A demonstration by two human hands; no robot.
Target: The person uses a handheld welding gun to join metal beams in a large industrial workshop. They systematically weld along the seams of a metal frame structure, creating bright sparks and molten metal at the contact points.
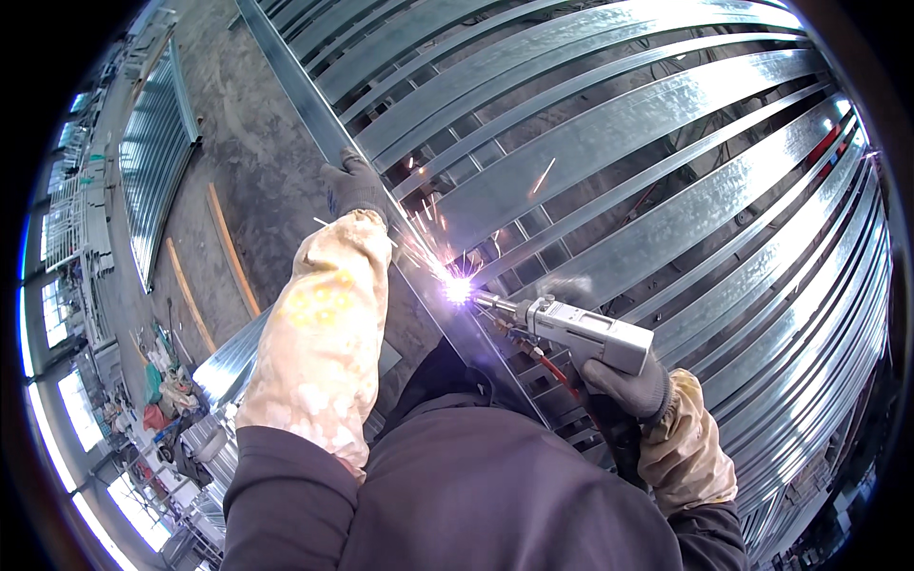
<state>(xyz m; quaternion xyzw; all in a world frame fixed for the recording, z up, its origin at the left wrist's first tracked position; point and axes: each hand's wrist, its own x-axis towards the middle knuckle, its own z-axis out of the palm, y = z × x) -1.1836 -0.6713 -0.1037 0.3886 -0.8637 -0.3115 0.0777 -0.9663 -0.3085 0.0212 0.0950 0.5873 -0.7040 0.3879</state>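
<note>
Grey floor [252, 100]; welding apparently underway. Right hand [628, 388] clenches torch [592, 335]; left hand [358, 187] touches rail [305, 95], grip unclear. Steady travel advised next.

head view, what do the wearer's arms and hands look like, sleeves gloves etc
The left hand and right hand both wear dark grey gloves. Over each forearm is a loose, gathered cover: the left cover is cream with yellow and whitish blotches, the right cover tan and mottled. Above them are dark, purplish-grey sleeves.
</note>
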